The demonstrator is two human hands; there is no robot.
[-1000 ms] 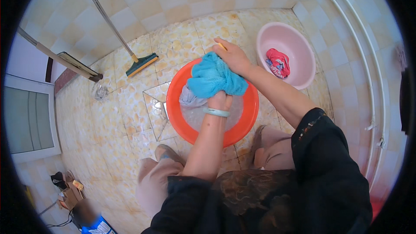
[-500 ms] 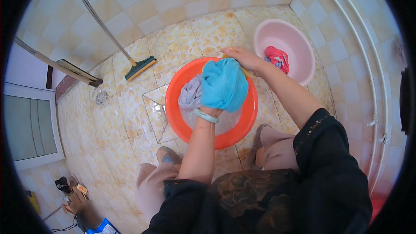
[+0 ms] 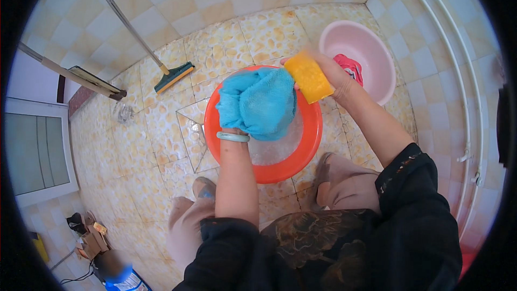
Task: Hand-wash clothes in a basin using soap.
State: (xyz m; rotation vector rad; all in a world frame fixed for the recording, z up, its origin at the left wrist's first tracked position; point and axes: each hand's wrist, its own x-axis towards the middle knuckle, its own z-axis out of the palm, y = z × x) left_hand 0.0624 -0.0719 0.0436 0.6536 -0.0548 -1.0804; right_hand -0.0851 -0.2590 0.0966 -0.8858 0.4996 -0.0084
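My left hand (image 3: 232, 130), a pale bangle at its wrist, is wrapped in a wet blue cloth (image 3: 265, 102). The fingers are hidden beneath the fabric, which bunches around them. In my right hand (image 3: 339, 80) is a yellow block (image 3: 309, 78) that looks like a bar of laundry soap, held just right of the cloth. Both hands are above an orange basin (image 3: 269, 174) on the floor, between my feet. Cloudy, sudsy water (image 3: 272, 153) shows inside it.
Beyond my right hand stands a pink basin (image 3: 377, 48) with a red cloth (image 3: 350, 69) in it. A floor squeegee (image 3: 175, 78) and another long-handled tool (image 3: 99, 87) are at the left. White pipes (image 3: 458, 102) run along the right wall.
The blue cloth and my left hand have shifted left, covering the lilac-grey cloth seen before. My right hand has turned, bringing the yellow soap into full view, apart from most of the cloth.
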